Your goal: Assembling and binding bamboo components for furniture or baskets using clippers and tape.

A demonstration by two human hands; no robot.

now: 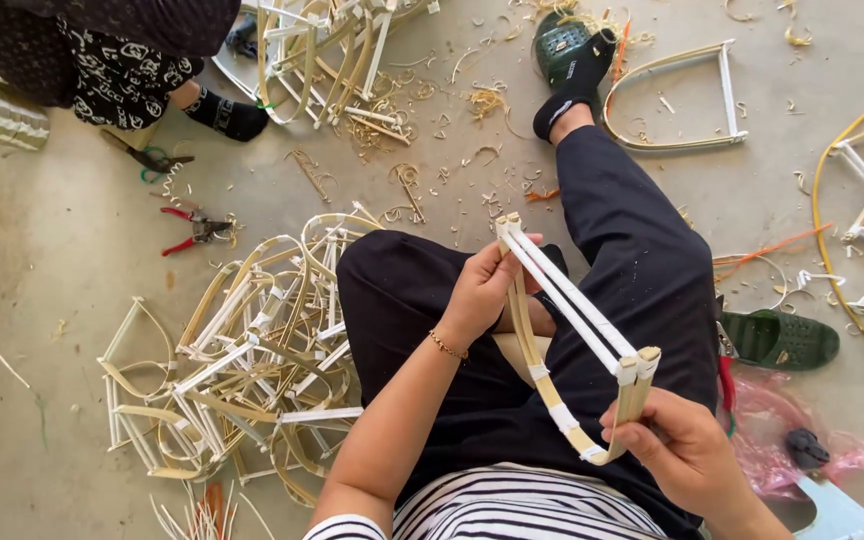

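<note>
A single bamboo frame, a curved strip closed by two straight white-taped bars, is held above the person's lap between both hands. The left hand is closed around the frame's far corner, where the two bars meet the curve, with the fingers wrapped round the joint. The right hand grips the near corner, thumb pressed against the bundled strip ends, so the bars run slantwise from one hand to the other. Three white tape bindings show along the curved strip between the hands. To the left of the left hand, on the concrete floor, lies one large heap of finished frames, too tangled to count. Farther out beyond that heap lie two tools: red-handled pliers and green-handled scissors. Beyond the left hand, past the person's outstretched leg, one separate frame lies flat, and a second pile of frames sits beside another person's foot. To the right of the right hand are one green sandal and a pink plastic bag. Shavings litter the floor.
</note>
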